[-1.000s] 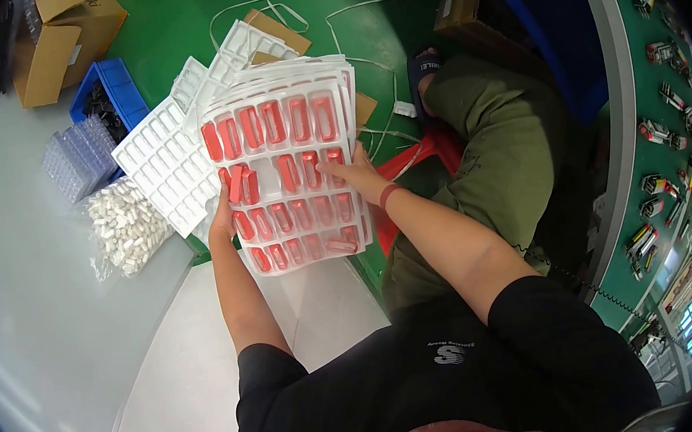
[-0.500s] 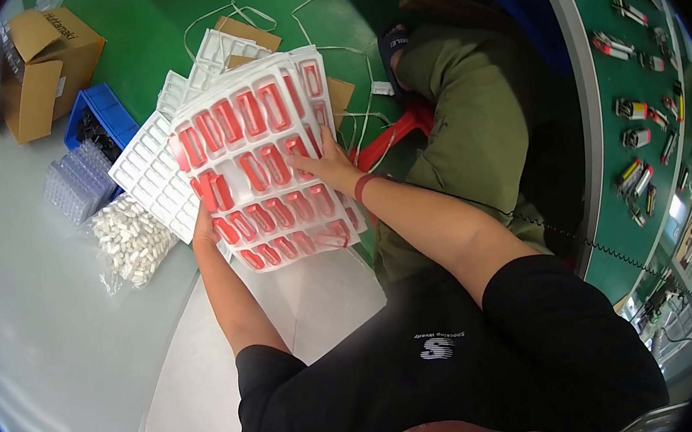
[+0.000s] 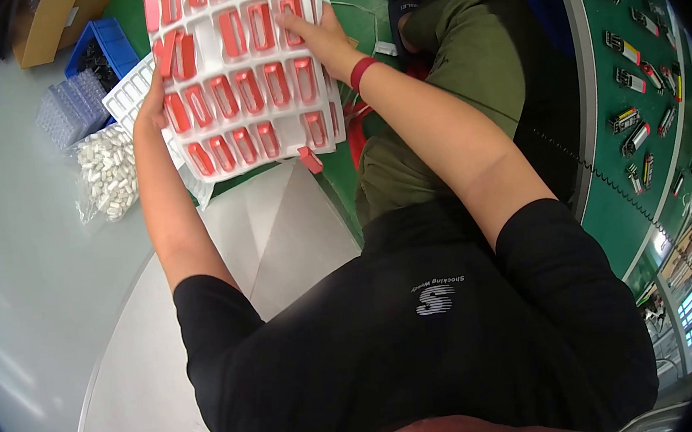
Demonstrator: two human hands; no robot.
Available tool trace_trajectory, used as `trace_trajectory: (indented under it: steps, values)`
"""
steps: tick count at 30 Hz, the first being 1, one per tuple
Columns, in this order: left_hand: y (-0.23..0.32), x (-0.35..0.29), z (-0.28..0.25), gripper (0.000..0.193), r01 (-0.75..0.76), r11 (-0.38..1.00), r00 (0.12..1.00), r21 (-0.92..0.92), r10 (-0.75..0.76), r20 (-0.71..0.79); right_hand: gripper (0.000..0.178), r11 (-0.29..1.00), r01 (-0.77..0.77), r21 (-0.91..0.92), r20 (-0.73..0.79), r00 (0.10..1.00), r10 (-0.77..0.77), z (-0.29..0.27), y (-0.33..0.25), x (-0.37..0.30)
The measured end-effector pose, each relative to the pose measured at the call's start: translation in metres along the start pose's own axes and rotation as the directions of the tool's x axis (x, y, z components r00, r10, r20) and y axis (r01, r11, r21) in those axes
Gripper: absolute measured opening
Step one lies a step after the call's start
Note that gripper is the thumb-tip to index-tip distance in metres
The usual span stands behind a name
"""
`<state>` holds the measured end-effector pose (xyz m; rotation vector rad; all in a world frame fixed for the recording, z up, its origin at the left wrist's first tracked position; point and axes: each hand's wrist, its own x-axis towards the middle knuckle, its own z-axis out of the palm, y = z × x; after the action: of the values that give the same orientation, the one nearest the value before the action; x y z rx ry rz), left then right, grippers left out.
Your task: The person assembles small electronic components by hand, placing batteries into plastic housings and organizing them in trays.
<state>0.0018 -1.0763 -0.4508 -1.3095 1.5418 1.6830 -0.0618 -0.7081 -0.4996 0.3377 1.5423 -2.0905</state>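
Note:
I hold a stack of white moulded plastic trays (image 3: 211,55) with both hands, tilted up in front of me. Rows of red rectangular pieces sit in the top tray's pockets, a few of which have no piece in them. On the left, two red pieces lie askew over one pocket. My left hand (image 3: 152,108) grips the left edge, its fingers partly hidden. My right hand (image 3: 328,47) is closed on the right edge, thumb on top near a red piece. One loose red piece (image 3: 311,161) is just past the lower edge; whether it still touches the tray I cannot tell.
To the left are a bag of white parts (image 3: 107,169), clear plastic trays (image 3: 69,110), a blue bin (image 3: 119,47) and a cardboard box (image 3: 48,32). Another white tray (image 3: 130,91) lies behind the stack. On the right, a green bench (image 3: 611,171) carries several small devices. A coiled cord hangs beside it.
The tray stack and both hands have moved up in the view, farther from my body. One red piece has come out of its bottom-row pocket, past the lower edge. The view has shifted too.

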Motion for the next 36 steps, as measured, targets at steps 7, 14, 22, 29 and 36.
trace_trajectory:
  steps: [7,14,22,29,36]
  values:
    - [0.074,0.015,0.037,0.093,-0.09,0.994,0.994,0.065,0.086,0.063,0.085,0.999,-0.032,0.041,-0.067,0.997,0.035,-0.003,-0.032,0.026]
    - [0.122,-0.012,0.002,0.09,-0.133,0.991,0.99,0.013,0.132,0.048,0.084,0.982,0.061,0.178,0.061,0.995,-0.072,0.034,-0.131,-0.006]
    - [0.175,-0.093,0.018,0.086,-0.29,0.956,0.956,0.034,0.288,0.049,0.052,0.969,0.204,0.139,0.123,0.967,-0.221,0.042,-0.226,-0.03]
    - [0.233,-0.2,0.064,0.086,-0.56,0.783,0.816,0.27,0.578,0.019,0.048,0.958,0.104,0.269,0.254,0.951,-0.174,-0.007,-0.33,-0.089]
    - [0.228,-0.361,0.166,0.082,-0.472,0.882,0.863,-0.01,0.464,0.201,0.052,0.955,0.297,0.006,0.047,0.954,-0.297,-0.11,-0.432,-0.194]
